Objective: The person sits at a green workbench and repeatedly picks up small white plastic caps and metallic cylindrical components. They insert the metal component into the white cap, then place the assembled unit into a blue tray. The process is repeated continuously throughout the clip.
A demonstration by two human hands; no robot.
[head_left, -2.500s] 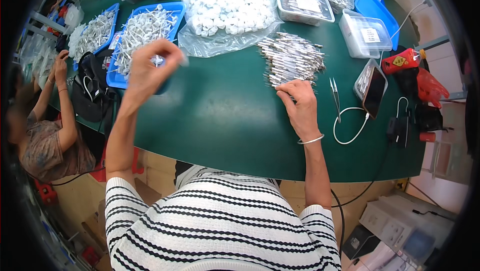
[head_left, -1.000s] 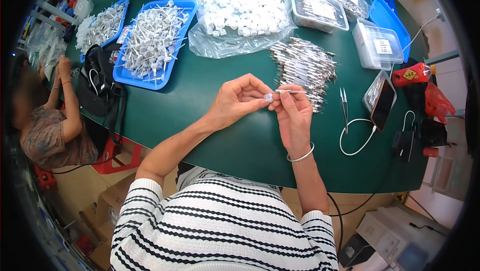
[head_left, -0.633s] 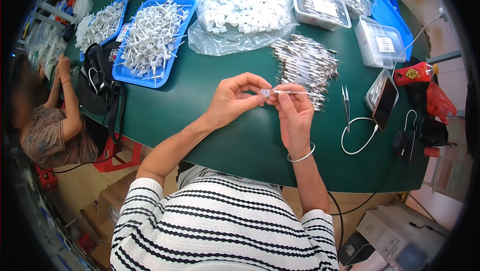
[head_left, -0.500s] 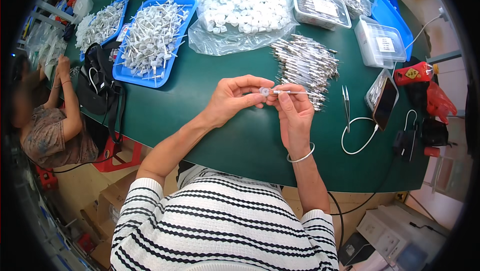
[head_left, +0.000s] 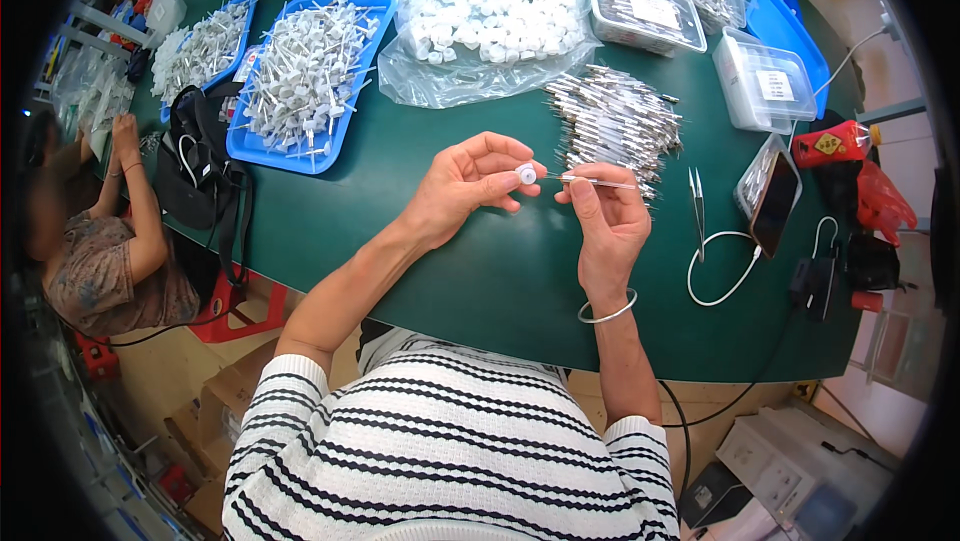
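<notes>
Between the thumb and fingers of my left hand (head_left: 462, 186) is a small white round plastic cap (head_left: 527, 173). My right hand (head_left: 610, 226) pinches a thin metal rod (head_left: 610, 183), lying nearly level, its left tip pointing at the cap; whether the two touch is too small to tell. Just beyond my right hand lies a heap of similar metal rods (head_left: 615, 121). Farther off, a clear plastic bag (head_left: 425, 91) holds many white caps. To the left, a blue tray (head_left: 236, 146) is heaped with white-capped rods.
Tweezers (head_left: 697, 211), a phone (head_left: 775, 203) and a white cable (head_left: 712, 303) lie at the right. Clear boxes (head_left: 650, 11) stand at the back right. A black bag (head_left: 195, 156) hangs over the left table edge. Another person (head_left: 120, 251) sits at far left.
My hands have drawn slightly apart. My right hand has moved right with the rod, and the cap in my left hand now shows its round face.
</notes>
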